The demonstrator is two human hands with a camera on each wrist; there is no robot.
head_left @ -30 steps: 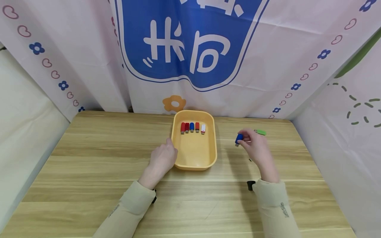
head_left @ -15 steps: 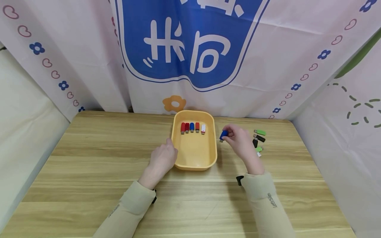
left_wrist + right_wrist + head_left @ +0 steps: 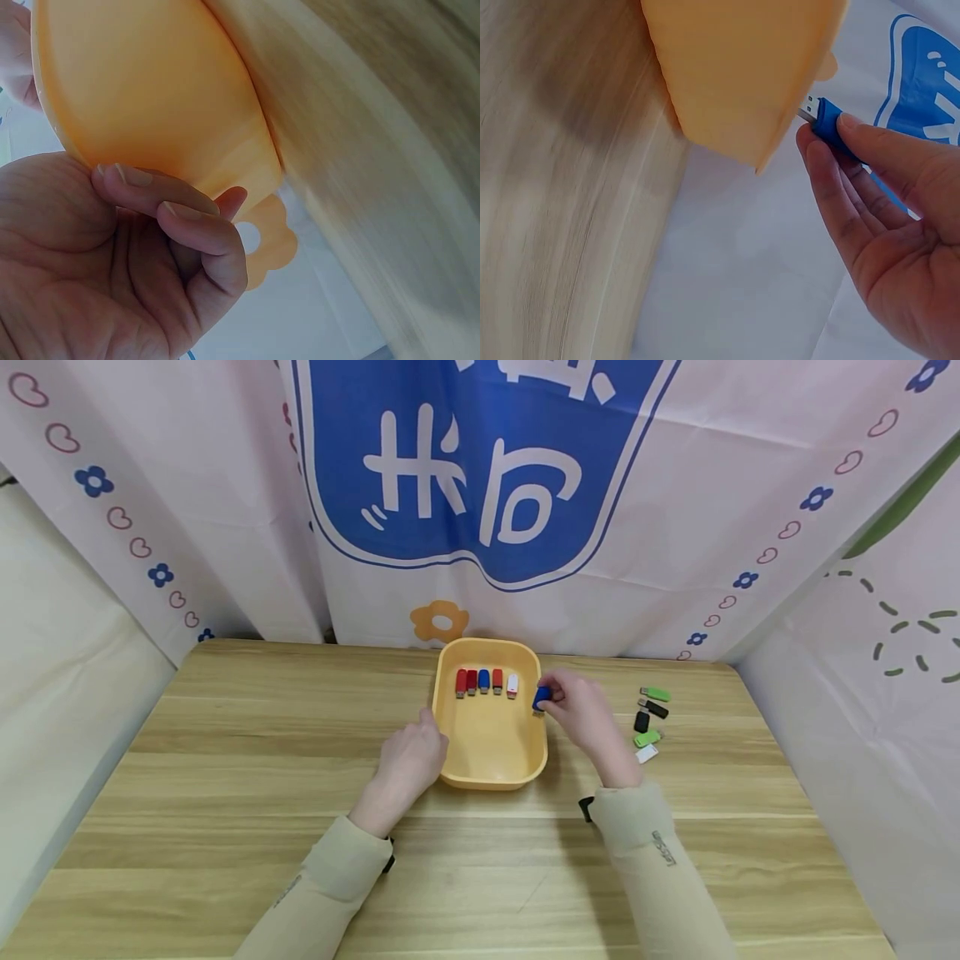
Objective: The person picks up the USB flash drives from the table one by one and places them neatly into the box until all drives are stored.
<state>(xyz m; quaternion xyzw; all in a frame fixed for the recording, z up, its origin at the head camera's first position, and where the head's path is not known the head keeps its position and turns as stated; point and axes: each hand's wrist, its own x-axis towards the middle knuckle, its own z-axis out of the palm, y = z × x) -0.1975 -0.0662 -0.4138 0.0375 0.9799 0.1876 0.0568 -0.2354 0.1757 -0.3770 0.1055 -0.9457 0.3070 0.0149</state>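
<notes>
A blue USB stick point(image 3: 835, 130) is pinched between thumb and fingers of my right hand point(image 3: 581, 712), its metal plug pointing away from the fingertips. That hand is at the right rim of a yellow plastic tray point(image 3: 491, 781). At the tray's left side my left hand point(image 3: 408, 752) grips the rim with curled fingers point(image 3: 199, 229). Inside the tray, near its far end, several USB sticks lie in a row, plugs toward me: a red one point(image 3: 461, 683), a dark red one point(image 3: 472, 682), a blue one point(image 3: 483, 681), another red one point(image 3: 497, 681) and a white one point(image 3: 512, 685).
Right of the tray, more USB sticks lie on the wooden table point(image 3: 247, 793): a light green one point(image 3: 657, 694), a black one point(image 3: 656, 708), a shorter black one point(image 3: 642, 722), another green one point(image 3: 647, 739) and a white one point(image 3: 647, 753). A printed curtain point(image 3: 375, 602) hangs behind.
My right hand has carried the blue USB stick leftward from the group on the table to the tray's right rim. The left hand and tray have stayed in place.
</notes>
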